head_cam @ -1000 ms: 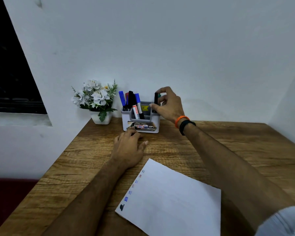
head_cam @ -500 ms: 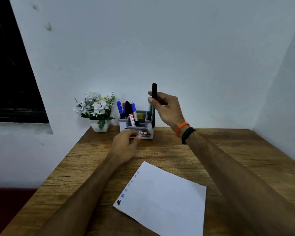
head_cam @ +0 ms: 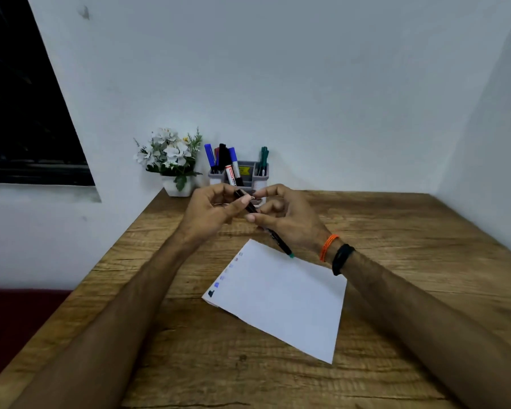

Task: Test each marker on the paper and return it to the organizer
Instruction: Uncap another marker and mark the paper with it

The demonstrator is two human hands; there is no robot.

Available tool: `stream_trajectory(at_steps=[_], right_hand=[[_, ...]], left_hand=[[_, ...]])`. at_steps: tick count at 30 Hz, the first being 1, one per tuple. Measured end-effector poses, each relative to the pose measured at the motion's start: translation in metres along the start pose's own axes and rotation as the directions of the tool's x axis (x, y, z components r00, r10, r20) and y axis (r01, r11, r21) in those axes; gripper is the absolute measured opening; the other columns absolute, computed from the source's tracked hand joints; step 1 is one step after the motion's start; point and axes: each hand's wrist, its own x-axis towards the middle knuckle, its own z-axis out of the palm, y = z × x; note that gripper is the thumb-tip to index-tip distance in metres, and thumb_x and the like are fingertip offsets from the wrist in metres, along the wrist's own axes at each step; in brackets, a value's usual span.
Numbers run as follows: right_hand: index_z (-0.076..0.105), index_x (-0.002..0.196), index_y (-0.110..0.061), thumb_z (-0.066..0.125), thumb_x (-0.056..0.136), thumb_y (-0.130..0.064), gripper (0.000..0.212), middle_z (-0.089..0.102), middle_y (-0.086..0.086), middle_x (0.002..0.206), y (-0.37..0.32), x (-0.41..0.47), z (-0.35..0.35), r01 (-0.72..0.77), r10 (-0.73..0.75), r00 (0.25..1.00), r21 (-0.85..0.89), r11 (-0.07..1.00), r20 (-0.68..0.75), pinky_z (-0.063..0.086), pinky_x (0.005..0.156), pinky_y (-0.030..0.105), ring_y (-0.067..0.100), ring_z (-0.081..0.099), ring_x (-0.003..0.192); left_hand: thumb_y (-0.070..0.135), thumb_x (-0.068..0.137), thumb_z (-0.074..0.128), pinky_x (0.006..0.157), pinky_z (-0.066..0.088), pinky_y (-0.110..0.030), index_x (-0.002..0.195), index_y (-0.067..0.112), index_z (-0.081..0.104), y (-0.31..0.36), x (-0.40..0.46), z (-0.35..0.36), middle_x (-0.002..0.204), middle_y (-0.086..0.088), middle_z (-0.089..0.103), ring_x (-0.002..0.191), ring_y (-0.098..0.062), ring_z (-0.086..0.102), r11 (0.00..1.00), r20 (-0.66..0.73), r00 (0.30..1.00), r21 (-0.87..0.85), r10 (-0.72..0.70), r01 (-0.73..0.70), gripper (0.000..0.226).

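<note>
Lifted from the organizer [head_cam: 258, 180], slim black marker [head_cam: 279, 241] now gripped two-handed.

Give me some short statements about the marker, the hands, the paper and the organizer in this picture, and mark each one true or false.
1. Both hands hold one black marker. True: the left hand and the right hand grip it.
2. The paper is blank. False: small colour marks run along its left edge.
3. The organizer stands by the wall, beside a flower pot. True.
4. The organizer is empty. False: several markers stand in it.
5. The bands are on the left wrist. False: they are on the right wrist.
</note>
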Motion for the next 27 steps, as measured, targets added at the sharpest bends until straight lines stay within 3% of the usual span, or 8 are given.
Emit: stream_trajectory(at_steps=[3, 6, 10, 13, 16, 19, 23, 27], right_hand=[[0.068, 0.108, -0.019, 0.087, 0.072, -0.031, 0.042, 0.071, -0.005, 0.077, 0.010, -0.003, -0.006, -0.032, 0.035, 0.999, -0.133, 0.991, 0.026, 0.054, 0.069, 0.025, 0.005, 0.067, 0.071], [0.075, 0.094, -0.017, 0.087, 0.072, -0.030, 0.028, 0.075, 0.002, 0.080, 0.016, 0.000, -0.012, -0.032, 0.038, 0.999, -0.148, 0.988, 0.038, 0.057, 0.073, 0.035, 0.009, 0.068, 0.071], [0.074, 0.093, -0.002, 0.080, 0.079, -0.012, 0.019, 0.071, 0.006, 0.071, 0.010, 0.002, -0.022, -0.019, 0.018, 1.000, 0.054, 0.998, 0.014, 0.053, 0.056, 0.022, 0.010, 0.063, 0.056], [0.077, 0.092, -0.006, 0.080, 0.078, -0.015, 0.016, 0.066, 0.006, 0.070, 0.009, 0.003, -0.022, -0.042, 0.045, 0.999, 0.179, 0.983, -0.012, 0.049, 0.055, 0.023, 0.012, 0.057, 0.054], [0.077, 0.093, -0.009, 0.079, 0.081, -0.013, 0.012, 0.067, 0.006, 0.071, 0.012, 0.004, -0.015, -0.071, 0.072, 0.997, 0.229, 0.971, 0.005, 0.046, 0.053, 0.022, 0.013, 0.057, 0.054], [0.076, 0.090, -0.012, 0.077, 0.082, -0.012, 0.008, 0.070, 0.003, 0.071, 0.013, 0.003, -0.010, -0.086, 0.081, 0.996, 0.257, 0.963, 0.031, 0.044, 0.051, 0.022, 0.012, 0.058, 0.054], [0.072, 0.090, -0.009, 0.072, 0.087, -0.009, 0.004, 0.073, 0.007, 0.075, 0.013, 0.002, -0.003, -0.110, 0.092, 0.993, 0.281, 0.953, 0.076, 0.045, 0.052, 0.023, 0.013, 0.057, 0.055], [0.070, 0.087, -0.009, 0.071, 0.084, -0.009, 0.004, 0.066, 0.014, 0.076, 0.015, 0.004, -0.002, -0.126, 0.110, 0.991, 0.297, 0.947, 0.070, 0.046, 0.052, 0.023, 0.012, 0.056, 0.053]], left_hand=[[0.011, 0.084, 0.070, 0.054, 0.052, -0.020, 0.085, 0.009, 0.066, -0.003, 0.001, -0.003, 0.067, 0.003, 0.068, 0.054, -0.004, 0.060, 1.000, -0.004, 1.000, -0.009, -0.026, 0.026, 0.005], [0.012, 0.083, 0.070, 0.058, 0.054, -0.020, 0.088, 0.007, 0.067, -0.005, 0.004, -0.011, 0.072, -0.002, 0.067, 0.059, -0.006, 0.060, 0.998, -0.008, 0.998, -0.017, -0.067, 0.067, 0.008], [0.007, 0.084, 0.067, 0.060, 0.053, -0.020, 0.090, 0.006, 0.068, -0.006, 0.005, -0.025, 0.075, -0.005, 0.067, 0.064, -0.009, 0.061, 0.992, 0.063, 0.990, -0.012, -0.126, 0.127, 0.006], [0.004, 0.085, 0.066, 0.062, 0.054, -0.020, 0.101, 0.000, 0.069, -0.007, 0.004, -0.029, 0.081, -0.009, 0.067, 0.067, -0.008, 0.062, 0.984, 0.201, 0.965, 0.098, -0.166, 0.149, 0.017], [0.011, 0.085, 0.068, 0.061, 0.052, -0.021, 0.101, 0.004, 0.070, -0.007, 0.002, -0.023, 0.082, -0.009, 0.070, 0.065, -0.009, 0.063, 0.966, 0.304, 0.937, 0.237, -0.171, 0.100, 0.017], [0.023, 0.089, 0.065, 0.054, 0.046, -0.019, 0.090, 0.007, 0.069, -0.005, 0.000, -0.011, 0.068, -0.001, 0.065, 0.056, -0.006, 0.059, 0.945, 0.376, 0.914, 0.327, -0.150, 0.021, 0.016], [0.025, 0.094, 0.058, 0.049, 0.038, -0.012, 0.086, 0.007, 0.067, -0.008, -0.002, -0.001, 0.057, 0.011, 0.057, 0.048, 0.001, 0.051, 0.918, 0.389, 0.917, 0.389, -0.085, -0.080, 0.022], [0.029, 0.094, 0.056, 0.051, 0.038, -0.014, 0.084, 0.010, 0.066, -0.010, -0.003, 0.002, 0.061, 0.009, 0.056, 0.050, 0.002, 0.049, 0.909, 0.354, 0.935, 0.396, -0.024, -0.127, 0.024]])
